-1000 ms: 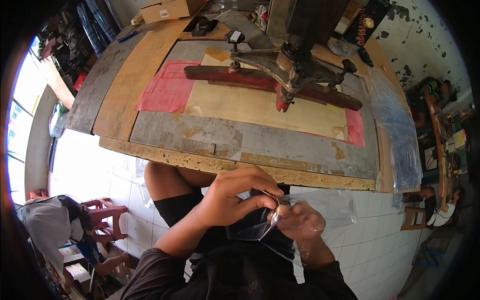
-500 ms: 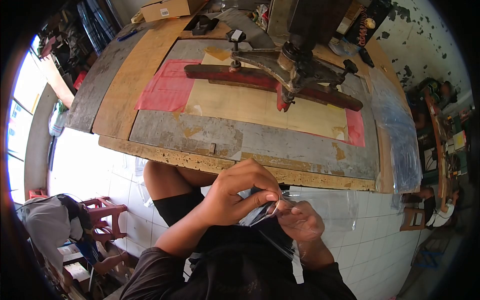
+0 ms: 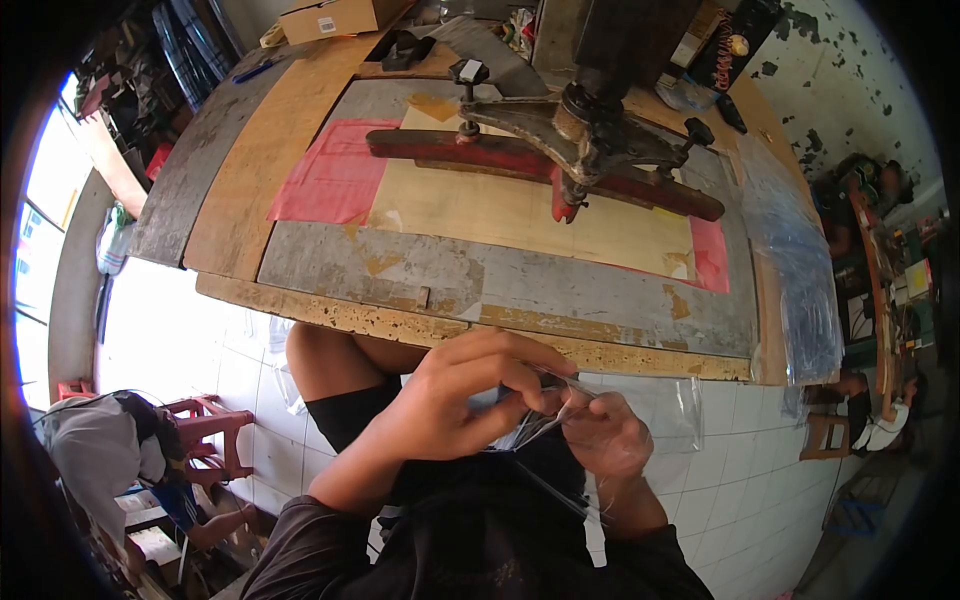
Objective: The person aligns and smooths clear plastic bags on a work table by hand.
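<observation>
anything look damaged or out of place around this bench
Yes, wear: the wall at upper right has dark patches where paint seems to have flaked, and the grey plate below the red bar is blotched brown.

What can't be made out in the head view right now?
All in the head view:
Clear plastic: layers uncountable; it is see-through, partly covered by the left hand and right hand.
Each hand's grip: overlapping fingers hide the exact contact.
Cardboard box: cut off by the top edge; print on its label too small.
Cream sheet: partly hidden by the red bar.
</observation>
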Demonstrator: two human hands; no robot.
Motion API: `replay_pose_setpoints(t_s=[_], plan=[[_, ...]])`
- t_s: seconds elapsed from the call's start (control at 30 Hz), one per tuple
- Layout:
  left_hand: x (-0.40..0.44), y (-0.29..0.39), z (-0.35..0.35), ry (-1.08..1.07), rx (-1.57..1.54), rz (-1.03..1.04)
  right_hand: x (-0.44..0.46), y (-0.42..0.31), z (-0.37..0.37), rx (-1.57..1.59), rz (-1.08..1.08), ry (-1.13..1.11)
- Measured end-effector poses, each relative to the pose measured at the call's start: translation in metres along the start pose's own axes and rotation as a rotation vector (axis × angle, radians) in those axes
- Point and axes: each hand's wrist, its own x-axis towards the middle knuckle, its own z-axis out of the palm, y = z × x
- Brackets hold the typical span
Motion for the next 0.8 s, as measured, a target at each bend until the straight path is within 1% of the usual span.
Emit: replay_pose_setpoints(t_s=[0.07,0.1,0.13,0.2,0.3,0.4,0.53,0.6,0.73,0.8], plan=[[0.007,0.017,-0.005,-0.072,0.060,-0.042,0.005,0.000,0.000,-0.005,-0.004,-0.002],[0.005,0.017,-0.004,-0.076,0.039,-0.076,0.006,0.000,0.001,-0.009,-0.012,-0.009],[0.005,0.020,-0.001,-0.076,0.040,-0.076,0.008,0.000,0.002,-0.013,-0.021,-0.016],[0.006,0.026,0.004,-0.018,0.188,-0.105,0.008,0.000,0.004,-0.006,-0.020,-0.001],[-0.004,0.013,0.009,0.044,0.113,-0.126,0.009,-0.002,0.007,-0.054,0.006,0.017],[-0.003,0.016,0.010,0.079,0.086,-0.136,0.013,-0.003,0.010,-0.058,-0.009,0.015],[-0.002,0.014,0.008,0.056,0.069,-0.117,0.013,-0.006,0.002,-0.135,0.013,-0.003],[-0.003,0.010,0.009,0.078,0.008,-0.149,0.015,-0.006,0.002,-0.186,-0.004,0.006],[-0.001,0.008,0.011,0.096,0.032,-0.137,0.013,-0.007,0.002,-0.255,-0.028,0.015],[-0.003,0.004,0.013,0.100,0.077,-0.127,0.007,-0.008,-0.003,-0.249,0.026,0.043]])
